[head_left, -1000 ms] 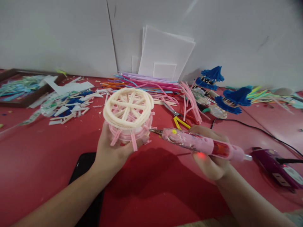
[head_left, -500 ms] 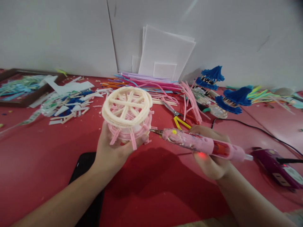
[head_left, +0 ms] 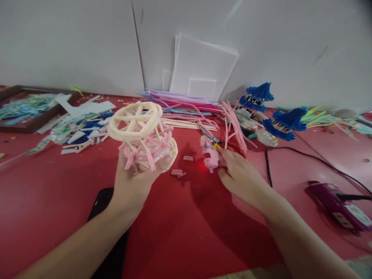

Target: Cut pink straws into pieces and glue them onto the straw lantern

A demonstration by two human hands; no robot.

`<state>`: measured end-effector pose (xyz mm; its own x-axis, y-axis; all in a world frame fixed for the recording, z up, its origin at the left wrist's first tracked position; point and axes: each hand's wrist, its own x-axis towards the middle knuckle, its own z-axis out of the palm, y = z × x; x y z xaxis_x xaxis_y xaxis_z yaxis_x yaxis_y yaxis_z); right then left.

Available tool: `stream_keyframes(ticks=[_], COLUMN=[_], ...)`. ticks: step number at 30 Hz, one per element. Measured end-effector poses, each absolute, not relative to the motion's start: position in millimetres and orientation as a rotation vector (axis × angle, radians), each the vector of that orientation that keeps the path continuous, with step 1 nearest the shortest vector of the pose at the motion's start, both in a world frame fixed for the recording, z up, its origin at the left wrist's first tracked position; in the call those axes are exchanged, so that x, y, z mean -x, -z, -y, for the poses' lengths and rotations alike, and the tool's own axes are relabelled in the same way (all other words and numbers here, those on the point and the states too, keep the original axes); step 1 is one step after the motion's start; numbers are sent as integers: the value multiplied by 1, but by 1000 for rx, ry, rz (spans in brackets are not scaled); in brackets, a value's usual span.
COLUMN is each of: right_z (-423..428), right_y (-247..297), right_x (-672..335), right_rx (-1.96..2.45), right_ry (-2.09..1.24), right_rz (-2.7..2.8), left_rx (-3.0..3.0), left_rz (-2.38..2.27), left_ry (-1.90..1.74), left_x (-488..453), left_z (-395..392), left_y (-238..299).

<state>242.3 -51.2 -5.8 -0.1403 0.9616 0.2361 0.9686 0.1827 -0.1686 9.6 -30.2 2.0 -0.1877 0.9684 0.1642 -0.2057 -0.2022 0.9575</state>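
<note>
My left hand (head_left: 136, 182) is closed around a wheel-like craft model (head_left: 139, 128) made of fuzzy pipe cleaners, held up tilted over the table. Its cream spoked ring faces up, above pink struts and a second cream rim lower right. My right hand (head_left: 244, 178) is at a pink hot glue gun (head_left: 209, 155), fingers curled at its handle. The gun's tip points away from me, and a red light glows beside it. Just beyond lie scissors (head_left: 210, 135) with yellow and red on the handles. Short pink pipe cleaner pieces (head_left: 177, 173) rest between my hands.
Bundled pipe cleaners (head_left: 186, 102) lie along the wall below white sheets (head_left: 203, 64). Blue fuzzy models (head_left: 286, 122) stand back right. A purple power strip (head_left: 338, 205) with a black cord is at right. A black phone (head_left: 101, 205) lies under my left forearm; scraps (head_left: 87, 130) are heaped left.
The glue gun has moved away from the model, forward and down by the scissors, and turned to point away. My left hand has tilted the model and shifted it slightly left.
</note>
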Motion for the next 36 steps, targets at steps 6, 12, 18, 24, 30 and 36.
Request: stream_keyframes(ticks=[6, 12, 18, 24, 30, 36], right_z=[59, 57, 50, 43, 48, 53], right_y=[5, -2, 5, 12, 14, 10], right_x=[-234, -225, -186, -171, -173, -173], right_rx=[2047, 1676, 1200, 1225, 1199, 1179], right_ry=[74, 226, 31, 70, 101, -41], right_rz=[2345, 1990, 2317, 2505, 2507, 2354], left_rx=[-1033, -1057, -1061, -1086, -1084, -1088], left_rz=[-1156, -1177, -1188, -1170, -1146, -1159], left_ry=[-1499, -1481, -1520, -1477, -1402, -1429], left_x=[-8, -6, -8, -9, -9, -7], left_z=[32, 32, 32, 33, 36, 35], left_y=[-1, 3, 2, -1, -7, 0])
